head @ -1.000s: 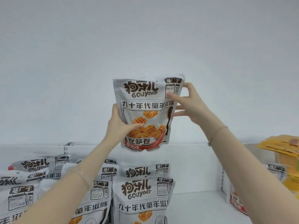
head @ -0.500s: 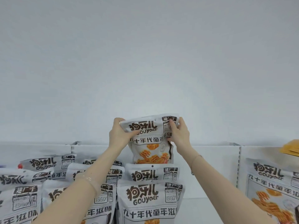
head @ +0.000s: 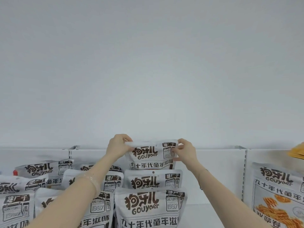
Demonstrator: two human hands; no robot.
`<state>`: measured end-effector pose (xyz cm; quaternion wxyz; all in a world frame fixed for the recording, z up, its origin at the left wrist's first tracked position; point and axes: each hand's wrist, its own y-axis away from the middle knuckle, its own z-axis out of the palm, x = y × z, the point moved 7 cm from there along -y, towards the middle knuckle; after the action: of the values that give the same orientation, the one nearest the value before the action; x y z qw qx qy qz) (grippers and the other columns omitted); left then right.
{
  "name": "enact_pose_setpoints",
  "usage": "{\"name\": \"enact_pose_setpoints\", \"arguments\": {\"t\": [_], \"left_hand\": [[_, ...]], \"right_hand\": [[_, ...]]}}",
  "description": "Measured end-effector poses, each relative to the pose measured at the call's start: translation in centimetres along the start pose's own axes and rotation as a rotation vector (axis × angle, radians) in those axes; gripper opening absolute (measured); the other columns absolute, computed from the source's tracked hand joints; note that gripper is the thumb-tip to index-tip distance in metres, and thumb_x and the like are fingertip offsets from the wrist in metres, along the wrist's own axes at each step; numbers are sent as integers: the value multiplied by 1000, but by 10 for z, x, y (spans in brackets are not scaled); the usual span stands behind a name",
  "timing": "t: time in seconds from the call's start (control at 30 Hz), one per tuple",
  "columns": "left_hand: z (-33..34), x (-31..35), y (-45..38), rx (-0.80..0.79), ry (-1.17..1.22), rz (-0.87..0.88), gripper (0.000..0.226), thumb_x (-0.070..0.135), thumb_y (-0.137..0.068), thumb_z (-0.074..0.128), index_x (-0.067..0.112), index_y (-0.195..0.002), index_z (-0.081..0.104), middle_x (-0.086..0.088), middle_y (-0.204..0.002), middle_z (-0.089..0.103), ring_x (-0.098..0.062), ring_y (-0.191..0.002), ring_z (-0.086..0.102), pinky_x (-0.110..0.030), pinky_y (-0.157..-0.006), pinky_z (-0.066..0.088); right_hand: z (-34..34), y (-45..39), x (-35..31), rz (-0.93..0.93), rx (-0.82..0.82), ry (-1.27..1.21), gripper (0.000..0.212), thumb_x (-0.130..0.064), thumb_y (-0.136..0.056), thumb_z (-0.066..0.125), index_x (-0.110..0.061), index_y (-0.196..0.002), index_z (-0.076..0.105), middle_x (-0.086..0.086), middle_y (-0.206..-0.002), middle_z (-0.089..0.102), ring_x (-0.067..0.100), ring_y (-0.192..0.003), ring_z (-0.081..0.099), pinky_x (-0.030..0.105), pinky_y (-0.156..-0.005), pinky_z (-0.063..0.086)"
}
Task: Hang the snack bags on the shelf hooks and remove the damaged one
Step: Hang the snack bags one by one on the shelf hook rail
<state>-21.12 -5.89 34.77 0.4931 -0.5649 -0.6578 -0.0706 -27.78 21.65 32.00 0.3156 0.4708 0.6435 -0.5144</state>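
While both arms reach up and forward, the two hands grip one silver snack bag [head: 152, 157] by its top corners. The left hand [head: 117, 148] pinches the top left corner, thumb in front and fingers curled behind. The right hand [head: 185, 151] pinches the top right corner the same way. This held bag sits at the back of the middle row, up against the white shelf back panel [head: 217, 170] — its top edge is about level with the top of that panel. I cannot see a hook behind it.

Right in front of it hang two more bags of the same kind: a middle bag [head: 153, 179] with a small round hole near its top, and a front bag [head: 150, 208] that covers the lower part of the middle one. To the left is a crowd of the same silver bags [head: 41, 171], some leaning and overlapping. On the far right hangs another silver bag [head: 279, 195] with orange snacks drawn on it — above it peeks the corner of a yellow packet [head: 298, 151]. A clear bracelet [head: 90, 180] circles the left wrist.
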Motion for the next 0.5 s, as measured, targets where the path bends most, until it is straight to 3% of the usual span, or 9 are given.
{"name": "enact_pose_setpoints", "arguments": {"t": [0.13,0.23,0.4,0.5], "left_hand": [[20,-6,4,-57,-278,35,22,21,-70,79,28,-84,63,3,-95,66,-22,-94,63,-34,-79,51],[33,-16,8,-69,-368,37,22,24,-75,76,27,-91,62,4,-103,65,-20,-98,62,-32,-78,47],[47,-34,11,-173,-493,3,25,26,-75,76,30,-88,55,5,-108,64,-18,-96,62,-32,-82,50],[53,-44,10,-251,-538,-22,23,25,-76,76,28,-88,57,3,-109,66,-18,-97,62,-33,-86,50]], "right_hand": [[0,-2,8,-1,-29,275,15,-13,-80,73,-14,-72,60,11,-81,69,30,-79,69,43,-69,62],[3,0,15,-15,-76,516,21,-25,-76,73,-26,-65,55,0,-75,64,23,-77,62,28,-64,47],[18,-2,39,52,-195,566,7,-23,-79,75,-18,-79,69,0,-81,66,17,-80,61,25,-67,47],[23,-3,42,93,-247,510,10,-18,-87,66,-14,-81,72,-1,-69,62,9,-61,52,16,-52,39]]}}
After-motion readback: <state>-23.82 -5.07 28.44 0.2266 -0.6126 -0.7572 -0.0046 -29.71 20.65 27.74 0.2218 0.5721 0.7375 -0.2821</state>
